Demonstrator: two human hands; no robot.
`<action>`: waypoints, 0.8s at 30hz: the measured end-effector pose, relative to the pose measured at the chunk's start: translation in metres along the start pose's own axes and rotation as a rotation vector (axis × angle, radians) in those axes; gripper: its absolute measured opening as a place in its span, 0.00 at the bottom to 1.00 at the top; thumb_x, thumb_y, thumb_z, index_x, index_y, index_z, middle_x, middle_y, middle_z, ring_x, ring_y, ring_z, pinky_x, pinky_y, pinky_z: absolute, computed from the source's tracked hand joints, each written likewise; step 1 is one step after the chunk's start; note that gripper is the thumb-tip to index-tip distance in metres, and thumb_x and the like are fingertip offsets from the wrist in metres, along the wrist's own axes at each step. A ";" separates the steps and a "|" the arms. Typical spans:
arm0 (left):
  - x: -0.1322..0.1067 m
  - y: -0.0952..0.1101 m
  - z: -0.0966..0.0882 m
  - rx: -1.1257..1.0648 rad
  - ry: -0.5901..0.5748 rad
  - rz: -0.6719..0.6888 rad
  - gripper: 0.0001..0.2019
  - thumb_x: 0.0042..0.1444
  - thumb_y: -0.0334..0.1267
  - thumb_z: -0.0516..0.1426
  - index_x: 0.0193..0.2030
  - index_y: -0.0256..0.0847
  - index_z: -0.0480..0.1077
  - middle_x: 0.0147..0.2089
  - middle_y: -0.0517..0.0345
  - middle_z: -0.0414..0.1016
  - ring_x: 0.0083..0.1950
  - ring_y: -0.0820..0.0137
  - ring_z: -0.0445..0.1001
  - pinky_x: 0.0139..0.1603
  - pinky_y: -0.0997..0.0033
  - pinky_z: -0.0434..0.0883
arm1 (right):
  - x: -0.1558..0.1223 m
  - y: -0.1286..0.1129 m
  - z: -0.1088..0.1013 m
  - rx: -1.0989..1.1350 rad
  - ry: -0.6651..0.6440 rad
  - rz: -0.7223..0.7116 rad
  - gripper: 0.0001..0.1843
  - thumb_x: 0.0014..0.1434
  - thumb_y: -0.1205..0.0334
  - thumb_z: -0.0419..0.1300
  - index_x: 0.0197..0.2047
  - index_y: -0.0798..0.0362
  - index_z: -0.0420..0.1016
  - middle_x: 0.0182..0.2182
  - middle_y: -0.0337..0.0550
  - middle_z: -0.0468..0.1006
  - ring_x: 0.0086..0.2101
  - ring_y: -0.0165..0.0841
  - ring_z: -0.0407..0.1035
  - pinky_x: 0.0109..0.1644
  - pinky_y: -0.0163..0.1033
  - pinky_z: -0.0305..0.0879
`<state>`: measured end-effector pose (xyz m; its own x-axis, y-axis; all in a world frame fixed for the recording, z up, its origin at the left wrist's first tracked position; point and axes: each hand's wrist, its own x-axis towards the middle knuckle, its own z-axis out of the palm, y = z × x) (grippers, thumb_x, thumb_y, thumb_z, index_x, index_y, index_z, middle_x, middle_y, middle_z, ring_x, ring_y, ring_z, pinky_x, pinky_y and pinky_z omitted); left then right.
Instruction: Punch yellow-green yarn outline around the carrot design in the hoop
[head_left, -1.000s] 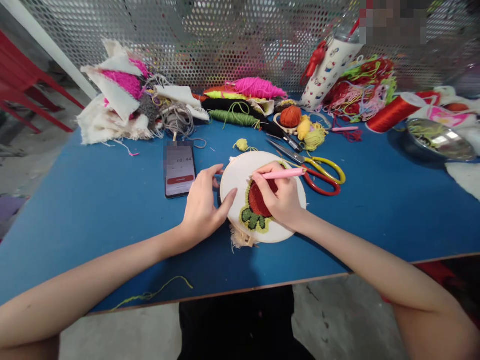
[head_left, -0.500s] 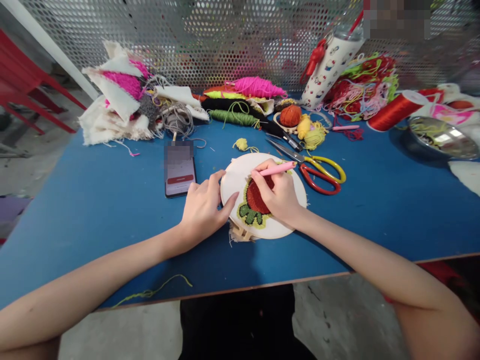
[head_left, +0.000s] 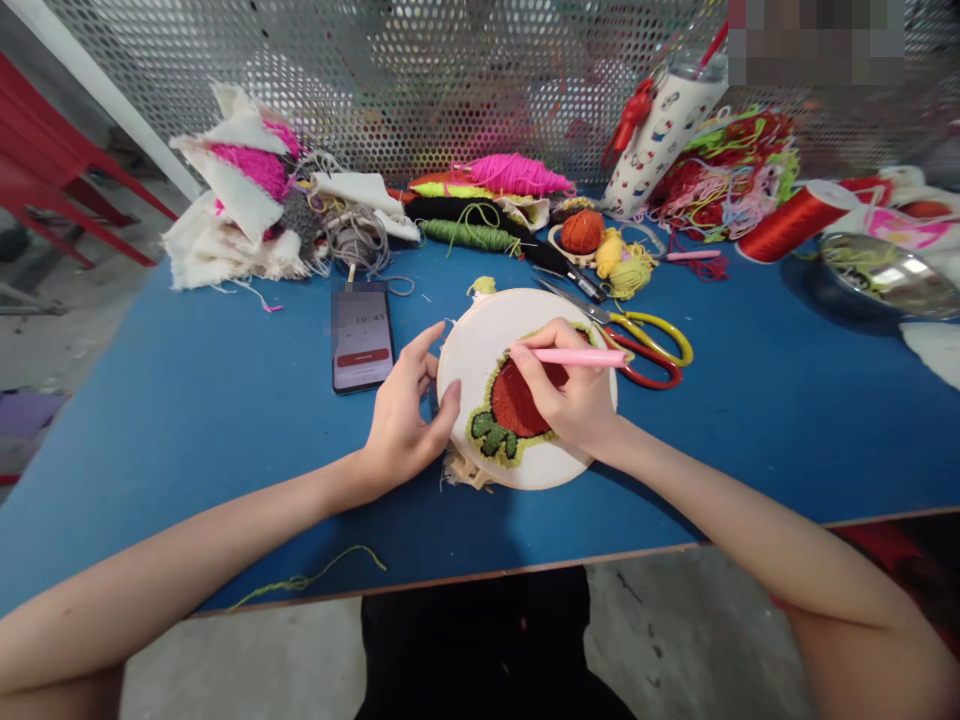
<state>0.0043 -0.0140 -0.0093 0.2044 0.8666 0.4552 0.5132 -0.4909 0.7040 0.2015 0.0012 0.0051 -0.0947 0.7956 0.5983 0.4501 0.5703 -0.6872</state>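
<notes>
A round embroidery hoop (head_left: 478,322) with white cloth stands over the table in front of me, slightly tilted. The cloth carries a looped yarn design: a red body (head_left: 517,400), green leaves (head_left: 493,436) and a yellow-green outline. My left hand (head_left: 409,405) holds the hoop's left edge, thumb at the front of the rim and the index finger stretched up beside it. In a pen-like grip, my right hand (head_left: 574,395) holds a pink punch needle (head_left: 581,357), its tip by the outline's upper left. The right hand covers part of the red area.
Scissors (head_left: 649,345) with yellow and red handles lie just right of the hoop. A phone (head_left: 363,345) lies on the left. Yarn bundles (head_left: 517,175), a tumbler (head_left: 656,135), a red thread spool (head_left: 795,222) and a metal bowl (head_left: 885,275) line the back.
The hoop has turned and tilted a little, its upper edge now higher. The punch needle lies more level, its back end lower and further right. My left fingers have lifted slightly.
</notes>
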 end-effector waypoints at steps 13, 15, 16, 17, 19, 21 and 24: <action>0.000 0.007 0.006 -0.114 0.079 -0.082 0.21 0.62 0.39 0.56 0.61 0.39 0.64 0.59 0.47 0.74 0.55 0.63 0.76 0.53 0.61 0.77 | 0.000 0.004 0.005 -0.066 -0.099 -0.027 0.06 0.61 0.61 0.60 0.31 0.48 0.70 0.28 0.38 0.78 0.32 0.34 0.72 0.41 0.44 0.66; -0.002 0.007 0.006 -0.115 0.100 -0.052 0.21 0.62 0.39 0.56 0.61 0.39 0.64 0.60 0.47 0.74 0.55 0.64 0.76 0.53 0.62 0.77 | 0.001 0.004 0.005 -0.165 -0.107 -0.124 0.05 0.60 0.62 0.62 0.32 0.47 0.71 0.28 0.37 0.79 0.33 0.35 0.72 0.44 0.47 0.64; -0.003 0.007 0.006 -0.116 0.106 -0.040 0.21 0.63 0.38 0.56 0.62 0.39 0.64 0.60 0.47 0.74 0.55 0.64 0.76 0.52 0.62 0.77 | 0.001 0.004 0.004 -0.188 -0.108 -0.144 0.04 0.59 0.63 0.63 0.32 0.47 0.72 0.28 0.36 0.79 0.33 0.36 0.72 0.45 0.48 0.64; -0.004 0.007 0.006 -0.118 0.109 -0.030 0.21 0.63 0.38 0.56 0.62 0.39 0.64 0.60 0.47 0.74 0.55 0.64 0.76 0.52 0.63 0.77 | 0.000 0.003 0.004 -0.183 -0.103 -0.144 0.04 0.60 0.63 0.62 0.32 0.47 0.72 0.28 0.36 0.79 0.34 0.36 0.72 0.46 0.49 0.64; -0.004 0.007 0.005 -0.128 0.113 -0.013 0.21 0.63 0.38 0.56 0.62 0.39 0.64 0.60 0.47 0.74 0.54 0.64 0.76 0.52 0.63 0.77 | -0.001 0.001 0.002 -0.114 -0.081 -0.086 0.05 0.61 0.62 0.61 0.33 0.47 0.71 0.29 0.37 0.79 0.35 0.36 0.72 0.45 0.48 0.65; -0.004 0.007 0.004 -0.136 0.111 -0.002 0.21 0.63 0.37 0.55 0.62 0.39 0.64 0.59 0.47 0.74 0.54 0.64 0.76 0.51 0.63 0.78 | -0.003 0.001 0.000 -0.005 -0.048 0.008 0.06 0.62 0.61 0.59 0.33 0.48 0.70 0.30 0.38 0.78 0.34 0.35 0.72 0.43 0.46 0.66; -0.004 0.006 0.004 -0.140 0.102 0.015 0.20 0.64 0.36 0.55 0.62 0.39 0.64 0.60 0.47 0.73 0.55 0.64 0.76 0.53 0.63 0.77 | -0.006 0.006 0.000 0.184 0.007 0.121 0.07 0.64 0.59 0.58 0.34 0.49 0.69 0.29 0.37 0.75 0.32 0.32 0.71 0.38 0.42 0.67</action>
<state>0.0099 -0.0198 -0.0087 0.1218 0.8491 0.5139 0.3882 -0.5173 0.7627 0.2044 -0.0002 -0.0026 -0.0433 0.8596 0.5091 0.2881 0.4987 -0.8175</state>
